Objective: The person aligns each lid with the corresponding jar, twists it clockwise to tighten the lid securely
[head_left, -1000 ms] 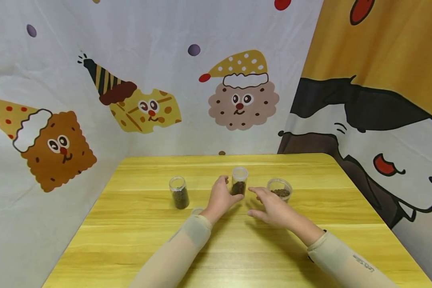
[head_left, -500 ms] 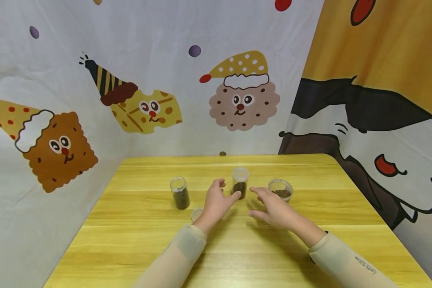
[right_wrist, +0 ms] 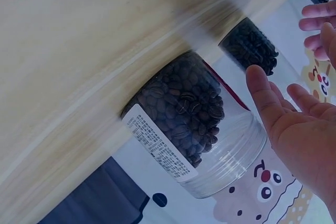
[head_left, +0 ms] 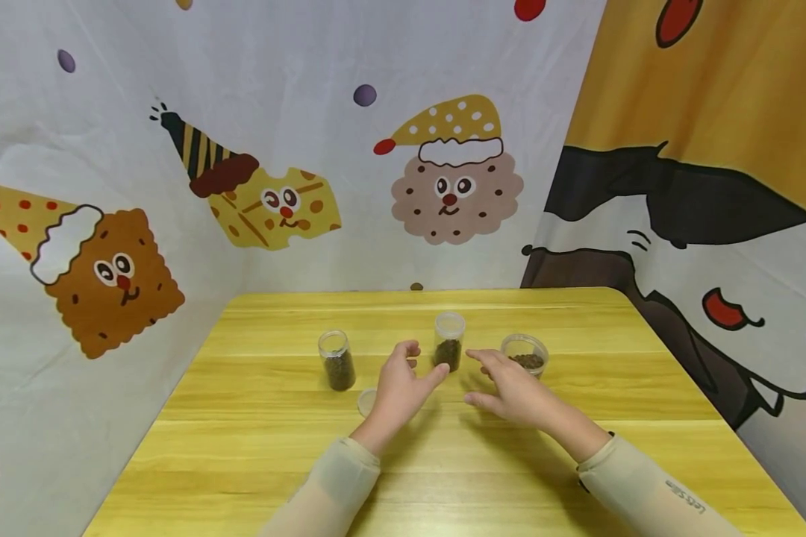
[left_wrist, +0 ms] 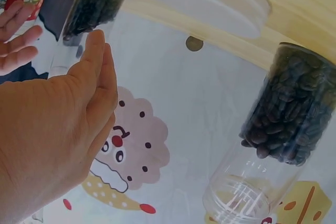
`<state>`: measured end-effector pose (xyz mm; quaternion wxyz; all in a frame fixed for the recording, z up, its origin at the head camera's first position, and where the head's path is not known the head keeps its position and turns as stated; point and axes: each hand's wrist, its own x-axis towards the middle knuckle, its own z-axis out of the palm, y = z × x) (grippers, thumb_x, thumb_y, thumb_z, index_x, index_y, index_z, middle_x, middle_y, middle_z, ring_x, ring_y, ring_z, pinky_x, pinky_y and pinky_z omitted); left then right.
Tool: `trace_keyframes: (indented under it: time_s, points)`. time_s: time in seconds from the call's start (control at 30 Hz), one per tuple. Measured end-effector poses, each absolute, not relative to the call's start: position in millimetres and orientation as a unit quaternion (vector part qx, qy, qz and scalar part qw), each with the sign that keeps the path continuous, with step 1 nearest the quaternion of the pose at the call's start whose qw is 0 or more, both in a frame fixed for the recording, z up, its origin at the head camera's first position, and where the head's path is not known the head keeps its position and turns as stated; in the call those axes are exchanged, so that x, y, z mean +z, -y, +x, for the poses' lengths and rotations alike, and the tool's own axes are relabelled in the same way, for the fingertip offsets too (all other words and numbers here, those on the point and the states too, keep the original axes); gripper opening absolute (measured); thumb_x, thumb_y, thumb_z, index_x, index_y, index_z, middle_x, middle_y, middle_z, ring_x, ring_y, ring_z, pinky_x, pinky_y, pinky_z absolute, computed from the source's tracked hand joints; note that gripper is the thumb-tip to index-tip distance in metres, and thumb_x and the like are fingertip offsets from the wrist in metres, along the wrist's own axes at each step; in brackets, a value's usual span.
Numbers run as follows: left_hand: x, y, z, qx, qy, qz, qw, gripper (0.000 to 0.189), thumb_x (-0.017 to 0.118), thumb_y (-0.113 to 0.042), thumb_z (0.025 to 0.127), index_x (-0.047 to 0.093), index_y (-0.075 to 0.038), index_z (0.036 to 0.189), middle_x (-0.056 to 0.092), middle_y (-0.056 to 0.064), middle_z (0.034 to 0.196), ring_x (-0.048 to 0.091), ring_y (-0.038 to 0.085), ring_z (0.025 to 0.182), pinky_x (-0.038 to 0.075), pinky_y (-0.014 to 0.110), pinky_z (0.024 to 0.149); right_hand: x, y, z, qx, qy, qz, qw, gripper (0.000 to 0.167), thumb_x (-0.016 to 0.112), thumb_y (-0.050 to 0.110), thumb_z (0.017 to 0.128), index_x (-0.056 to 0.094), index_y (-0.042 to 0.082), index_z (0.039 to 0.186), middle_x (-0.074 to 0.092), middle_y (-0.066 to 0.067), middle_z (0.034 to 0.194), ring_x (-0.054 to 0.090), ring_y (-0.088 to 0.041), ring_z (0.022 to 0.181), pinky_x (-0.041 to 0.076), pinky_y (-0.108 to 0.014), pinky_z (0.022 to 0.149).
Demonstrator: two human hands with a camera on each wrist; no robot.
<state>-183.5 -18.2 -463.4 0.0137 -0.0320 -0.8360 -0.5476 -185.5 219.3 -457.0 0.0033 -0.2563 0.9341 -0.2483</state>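
My left hand (head_left: 403, 384) hovers over the table, fingers loosely bent and thumb spread, a little left of and nearer than a slim clear jar (head_left: 448, 352) partly filled with dark coffee beans. It holds nothing. Apart from that jar on its other side, my right hand (head_left: 513, 388) is held with relaxed fingers, also holding nothing. A wider clear jar (right_wrist: 178, 114) of coffee beans, bearing a white printed label, stands just beyond the right hand. Another slim jar (left_wrist: 289, 103), its top uncovered, holds beans at the left. A round translucent lid (left_wrist: 210, 1) lies near my left wrist.
The jars stand on a wood-grain table (head_left: 275, 462). Behind it hangs a white curtain (head_left: 295, 89) printed with cartoon biscuits and cheese, its right part yellow and black.
My left hand has drawn back from the middle jar, toward the left and nearer to me, uncovering more of the lid. The middle jar stays upright, and my right hand stays about where it was.
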Motion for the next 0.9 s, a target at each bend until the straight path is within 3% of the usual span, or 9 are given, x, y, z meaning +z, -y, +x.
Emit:
trace_keyframes:
  time_s: [0.6,0.9]
  points:
    - [-456,34,-163,-0.568,0.822,-0.047,0.015,0.078,0.080,-0.044,0.095,0.049,0.000,0.151,0.062,0.016,0.145,0.061,0.039,0.132,0.058,0.051,0.110,-452,-212,-186,-0.236,-0.935,-0.265,-0.007,0.079,0.080,0.039,0.097,0.046,0.003,0.158,0.058,-0.023,0.153,0.070,-0.038,0.124,0.064,-0.054,0.098]
    - [-456,40,-159,-0.562,0.826,-0.038,0.022,0.072,0.080,-0.045,0.094,0.055,-0.004,0.147,0.064,0.014,0.144,0.062,0.037,0.132,0.058,0.051,0.110,-450,-209,-185,-0.235,-0.934,-0.269,-0.004,0.079,0.080,0.040,0.096,0.046,0.005,0.159,0.057,-0.023,0.154,0.069,-0.038,0.125,0.063,-0.054,0.099]
